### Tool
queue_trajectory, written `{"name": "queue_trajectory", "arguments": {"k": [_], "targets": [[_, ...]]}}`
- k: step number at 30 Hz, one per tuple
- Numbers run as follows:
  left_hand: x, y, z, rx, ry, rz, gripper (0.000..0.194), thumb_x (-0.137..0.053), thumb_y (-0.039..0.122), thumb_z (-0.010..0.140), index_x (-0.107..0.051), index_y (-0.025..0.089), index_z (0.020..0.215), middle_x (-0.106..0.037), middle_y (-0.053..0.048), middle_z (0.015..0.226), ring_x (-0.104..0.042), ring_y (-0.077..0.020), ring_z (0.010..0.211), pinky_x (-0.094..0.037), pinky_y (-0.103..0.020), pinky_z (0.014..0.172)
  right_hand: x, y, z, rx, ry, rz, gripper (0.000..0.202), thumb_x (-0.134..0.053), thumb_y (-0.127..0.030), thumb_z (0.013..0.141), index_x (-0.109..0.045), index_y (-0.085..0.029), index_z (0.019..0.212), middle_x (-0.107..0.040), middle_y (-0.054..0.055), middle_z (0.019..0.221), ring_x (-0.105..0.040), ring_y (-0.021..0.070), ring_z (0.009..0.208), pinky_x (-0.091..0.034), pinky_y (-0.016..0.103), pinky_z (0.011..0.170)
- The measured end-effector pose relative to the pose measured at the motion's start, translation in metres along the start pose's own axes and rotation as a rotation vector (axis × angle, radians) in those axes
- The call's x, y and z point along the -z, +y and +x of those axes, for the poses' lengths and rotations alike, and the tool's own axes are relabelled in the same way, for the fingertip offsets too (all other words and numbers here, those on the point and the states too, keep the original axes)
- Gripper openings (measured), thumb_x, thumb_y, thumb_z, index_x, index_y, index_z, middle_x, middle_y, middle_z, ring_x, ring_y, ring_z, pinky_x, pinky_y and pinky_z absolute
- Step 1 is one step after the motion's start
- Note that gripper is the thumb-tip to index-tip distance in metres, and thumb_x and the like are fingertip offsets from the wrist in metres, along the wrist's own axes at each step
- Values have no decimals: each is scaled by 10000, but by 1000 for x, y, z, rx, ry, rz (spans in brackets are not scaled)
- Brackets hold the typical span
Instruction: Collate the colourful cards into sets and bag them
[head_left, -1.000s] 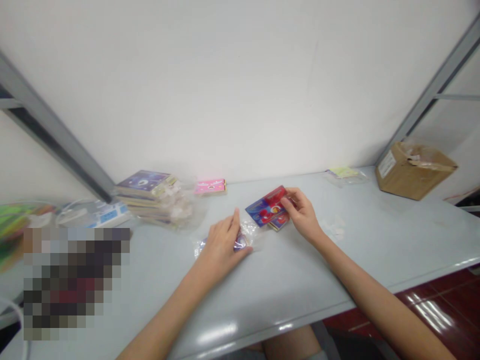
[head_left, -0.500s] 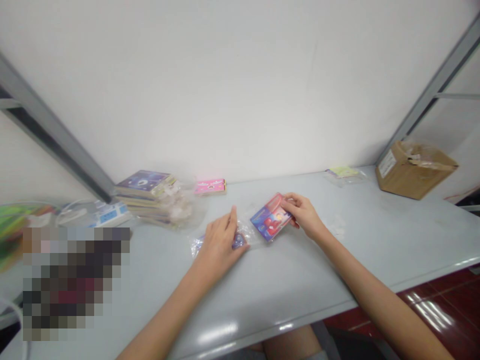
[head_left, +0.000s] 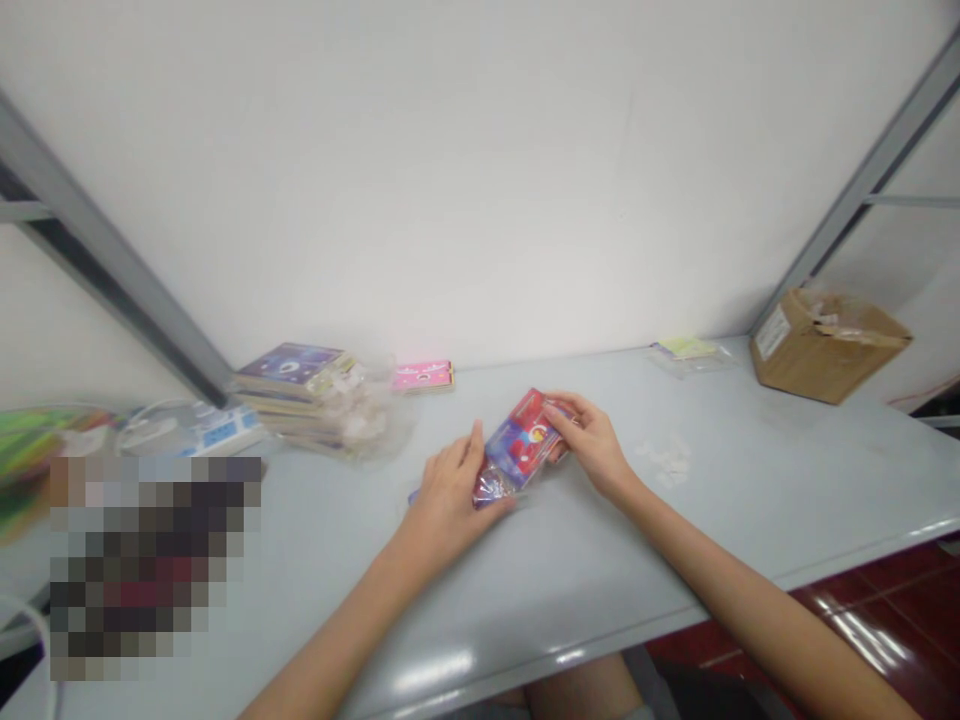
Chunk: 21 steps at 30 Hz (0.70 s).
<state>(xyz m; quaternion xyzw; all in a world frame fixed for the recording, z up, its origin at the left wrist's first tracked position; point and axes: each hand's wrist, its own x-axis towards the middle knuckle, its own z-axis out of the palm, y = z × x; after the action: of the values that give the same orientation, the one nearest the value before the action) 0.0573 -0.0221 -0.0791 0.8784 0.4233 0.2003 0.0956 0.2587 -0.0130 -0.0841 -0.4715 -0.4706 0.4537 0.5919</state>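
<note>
Drawn leftward since the earlier frame, the red-and-blue card now overlaps the clear wrapper in view, midway between the front and back edges of the counter. The grip of the right hand pinches the card's right end; the left hand lies spread over the wrapper, thumb apart. The card looks light, stiffish and slick, best held by its edges. Near the back right corner, a cardboard box contains clear plastic.
</note>
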Motion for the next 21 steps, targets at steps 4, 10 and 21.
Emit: {"name": "queue_trajectory", "arguments": {"k": [4, 10, 21], "targets": [[0, 2, 0, 26, -13, -20, 904, -593, 480, 715, -81, 163, 1389, -417, -142, 1248, -408, -286, 1116, -332, -418, 921, -2, -4, -3, -4, -137, -46, 426, -544, -485, 731, -612, -148, 982, -544, -14, 533, -486, 96, 412, -412, 228, 395], [-1, 2, -1, 15, -26, -22, 899, -575, 515, 721, -74, 187, 1392, -399, -133, 1273, -388, -289, 1138, -324, -428, 930, 0, 1, -1, 5, -86, -34, 445, -571, -469, 711, -609, -119, 983, -469, -61, 428, -378, 61, 343, -299, 195, 344], [0, 3, 0, 43, -19, -45, 785, -530, 432, 780, -104, 176, 1388, -463, -113, 1184, -442, -254, 1068, -343, -401, 904, -5, 4, -7, 63, -534, -263, 309, -541, -410, 759, -667, -142, 845, -660, 43, 786, -564, 129, 672, -439, 246, 625]]}}
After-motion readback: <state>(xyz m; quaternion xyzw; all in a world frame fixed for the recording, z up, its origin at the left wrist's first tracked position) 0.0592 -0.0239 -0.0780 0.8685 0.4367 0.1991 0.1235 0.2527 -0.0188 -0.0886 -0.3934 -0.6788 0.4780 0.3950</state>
